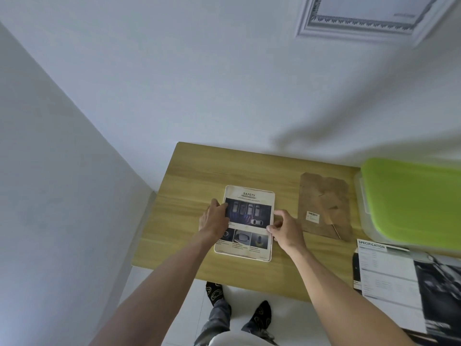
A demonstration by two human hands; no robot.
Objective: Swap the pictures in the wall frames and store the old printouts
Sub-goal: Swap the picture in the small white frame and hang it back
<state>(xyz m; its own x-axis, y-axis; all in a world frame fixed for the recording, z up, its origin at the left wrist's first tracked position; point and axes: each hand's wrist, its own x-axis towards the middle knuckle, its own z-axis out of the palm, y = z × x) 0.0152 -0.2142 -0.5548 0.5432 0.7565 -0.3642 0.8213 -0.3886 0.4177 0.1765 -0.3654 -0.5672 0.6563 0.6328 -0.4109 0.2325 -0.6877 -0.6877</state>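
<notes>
Our left hand (214, 219) lies on the left edge of the SAFETY printout (245, 222), fingers fairly straight & pressing down on the dark car photo, not gripping. Our right hand (284, 229) is at the printout's right edge, thumb & fingers curled in a pinch on that edge.

The printout sits face up in a white frame (225, 251) w/ rounded corners, flat on the wooden table (184, 196), approx. mid-table. We can't tell if the sheet is fully seated in the frame or just lying over it.

Right of the printout, apart from it, is the brown backing board (324, 203), flat on the table, w/ a small barcode sticker & a thin stand leg. Further right from the printout, a clear storage box w/ green lid (411, 198) takes up the table's right end. Right of & nearer to us than the printout, a SPECIFICATION sheet (384, 270) lies just in front of the box, over more printed pages.

Above the printout, high on the white wall, a second ornate white frame (309, 23) hangs, partly out of view.
</notes>
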